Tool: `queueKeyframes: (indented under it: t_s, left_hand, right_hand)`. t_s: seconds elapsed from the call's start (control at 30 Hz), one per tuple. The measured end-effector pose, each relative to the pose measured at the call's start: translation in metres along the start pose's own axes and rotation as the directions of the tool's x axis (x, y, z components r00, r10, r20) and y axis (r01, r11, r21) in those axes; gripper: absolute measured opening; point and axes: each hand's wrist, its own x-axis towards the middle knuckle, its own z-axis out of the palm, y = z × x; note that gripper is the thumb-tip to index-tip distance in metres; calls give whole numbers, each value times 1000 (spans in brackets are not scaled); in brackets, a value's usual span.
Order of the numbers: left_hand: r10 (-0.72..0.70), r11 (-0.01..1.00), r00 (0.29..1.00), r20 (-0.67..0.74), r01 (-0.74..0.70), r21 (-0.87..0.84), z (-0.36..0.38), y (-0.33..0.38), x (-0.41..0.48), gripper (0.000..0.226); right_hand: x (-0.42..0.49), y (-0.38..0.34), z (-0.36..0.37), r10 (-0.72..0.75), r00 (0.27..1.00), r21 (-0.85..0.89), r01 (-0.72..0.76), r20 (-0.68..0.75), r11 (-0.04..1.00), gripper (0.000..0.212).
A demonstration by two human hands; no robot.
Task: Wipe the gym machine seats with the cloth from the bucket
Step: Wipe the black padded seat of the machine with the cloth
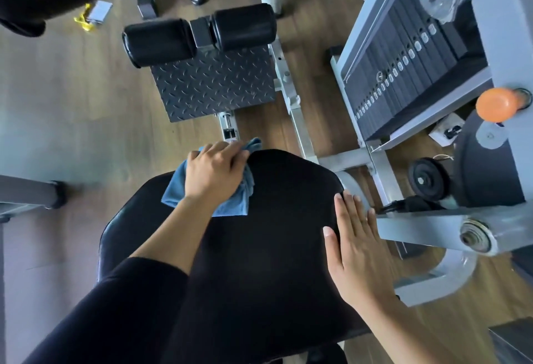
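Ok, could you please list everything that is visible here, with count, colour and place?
seat: one, black, centre, under both hands
cloth: one, blue, on the seat's far left edge
foam rollers: two, black, top centre
footplate: one, dark grey, just below the foam rollers
weight stack: one, dark plates in a grey frame, upper right
knob: one, orange, right edge
disc: one, black, right of the seat
floor: one, brown wood, all around
left hand: grips the cloth
right hand: flat on the seat's right edge
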Motion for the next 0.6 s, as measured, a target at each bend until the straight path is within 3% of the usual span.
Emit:
queueKeyframes:
  t_s: [0.17,0.37,0.6]
  left_hand:
    - [-171,984,983,-61,174,38,-28,-59,-37,39]
    - [-498,867,866,-50,497,-17,-44,-93,-66,31]
    - [-470,876,871,-141,480,46,-45,-86,-120,38]
  right_hand:
    - [13,-17,0,-57,998,1,57,0,998,57]
    - [27,-52,9,-163,986,24,163,25,986,57]
    - [14,-95,22,-305,949,47,302,76,952,56]
